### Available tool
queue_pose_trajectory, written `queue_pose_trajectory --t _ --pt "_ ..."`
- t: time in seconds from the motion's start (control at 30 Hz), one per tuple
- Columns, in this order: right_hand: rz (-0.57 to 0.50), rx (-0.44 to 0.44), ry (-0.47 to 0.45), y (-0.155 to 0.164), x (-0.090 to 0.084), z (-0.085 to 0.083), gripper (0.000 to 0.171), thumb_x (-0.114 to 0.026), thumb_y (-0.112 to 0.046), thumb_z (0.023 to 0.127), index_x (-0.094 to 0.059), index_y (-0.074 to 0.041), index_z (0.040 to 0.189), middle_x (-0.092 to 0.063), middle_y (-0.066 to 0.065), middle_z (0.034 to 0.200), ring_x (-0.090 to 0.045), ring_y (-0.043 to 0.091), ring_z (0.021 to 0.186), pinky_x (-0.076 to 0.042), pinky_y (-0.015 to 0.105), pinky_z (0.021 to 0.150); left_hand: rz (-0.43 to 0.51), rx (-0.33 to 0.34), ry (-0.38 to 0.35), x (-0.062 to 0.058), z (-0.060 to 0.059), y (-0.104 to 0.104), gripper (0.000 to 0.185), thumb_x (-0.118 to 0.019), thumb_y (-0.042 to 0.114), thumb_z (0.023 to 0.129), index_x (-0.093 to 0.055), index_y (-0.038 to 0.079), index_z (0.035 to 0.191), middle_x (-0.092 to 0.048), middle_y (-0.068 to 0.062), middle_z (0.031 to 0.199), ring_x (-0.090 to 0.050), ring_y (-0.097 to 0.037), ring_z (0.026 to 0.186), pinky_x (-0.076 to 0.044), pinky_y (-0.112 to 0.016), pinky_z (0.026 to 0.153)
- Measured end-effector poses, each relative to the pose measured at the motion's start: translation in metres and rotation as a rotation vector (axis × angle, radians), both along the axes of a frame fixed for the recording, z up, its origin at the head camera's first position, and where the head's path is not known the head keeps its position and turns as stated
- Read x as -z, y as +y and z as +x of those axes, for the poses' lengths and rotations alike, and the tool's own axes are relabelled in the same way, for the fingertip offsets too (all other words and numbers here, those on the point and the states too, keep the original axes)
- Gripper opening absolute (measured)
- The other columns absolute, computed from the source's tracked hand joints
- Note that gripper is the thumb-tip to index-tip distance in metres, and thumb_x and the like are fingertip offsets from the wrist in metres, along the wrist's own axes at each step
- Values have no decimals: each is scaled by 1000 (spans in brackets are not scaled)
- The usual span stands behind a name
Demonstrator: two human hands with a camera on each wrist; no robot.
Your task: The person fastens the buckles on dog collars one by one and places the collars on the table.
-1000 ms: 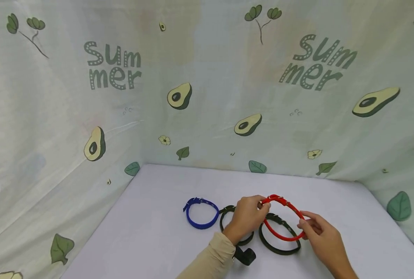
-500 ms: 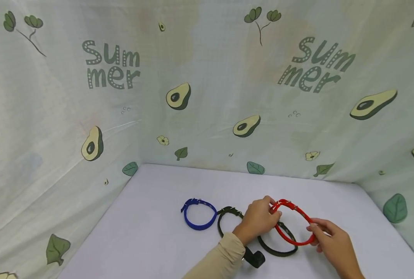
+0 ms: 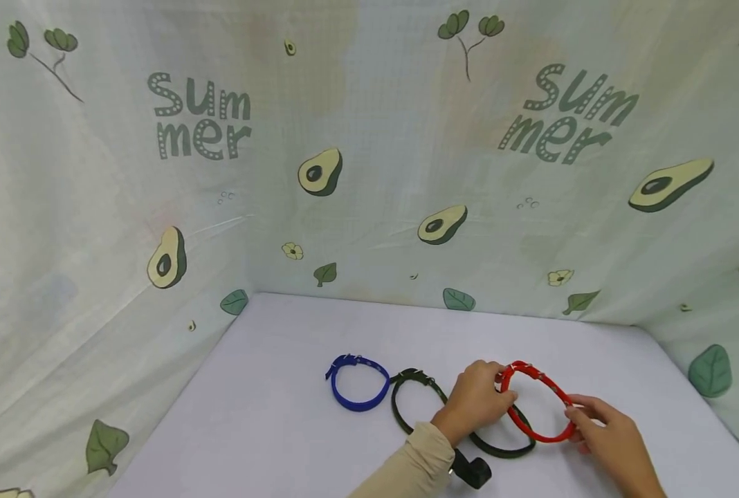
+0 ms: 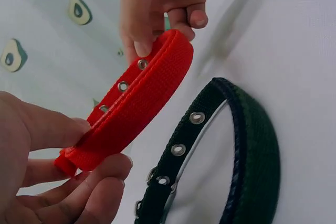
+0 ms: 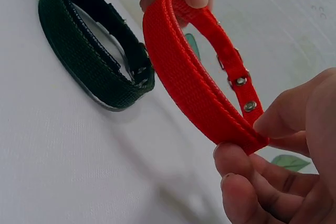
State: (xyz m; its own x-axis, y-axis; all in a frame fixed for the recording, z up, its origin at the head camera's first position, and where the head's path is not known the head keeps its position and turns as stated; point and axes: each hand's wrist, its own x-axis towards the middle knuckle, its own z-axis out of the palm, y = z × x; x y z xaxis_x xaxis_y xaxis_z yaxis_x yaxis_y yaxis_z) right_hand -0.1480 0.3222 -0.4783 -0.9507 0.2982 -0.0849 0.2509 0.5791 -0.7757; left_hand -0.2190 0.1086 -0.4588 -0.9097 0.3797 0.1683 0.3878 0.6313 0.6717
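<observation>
With the left hand (image 3: 477, 402) pinching the red collar (image 3: 536, 410) at nine o'clock and the right hand (image 3: 612, 443) at three, both grasping it above the dark green collar (image 3: 500, 448), keep it level and taut.
</observation>
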Motion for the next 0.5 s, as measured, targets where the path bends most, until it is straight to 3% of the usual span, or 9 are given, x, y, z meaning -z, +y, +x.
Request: queue_pose_trajectory --t 0.27,0.5 --pt "63 57 12 9 -1 -1 45 -58 -27 101 -56 6 133 -69 17 100 -65 19 63 -50 28 56 -20 -17 -42 -3 4 14 28 -83 31 84 -75 19 108 -60 9 87 -48 0 72 -43 -16 58" --pt "103 78 -30 16 3 0 44 -57 -26 101 -58 7 130 -67 14 92 -59 20 63 -45 29 55 -199 21 -57 -7 10 24 41 -83 37 83 -72 26 121 -50 11 80 -43 -3 69 -40 -19 55"
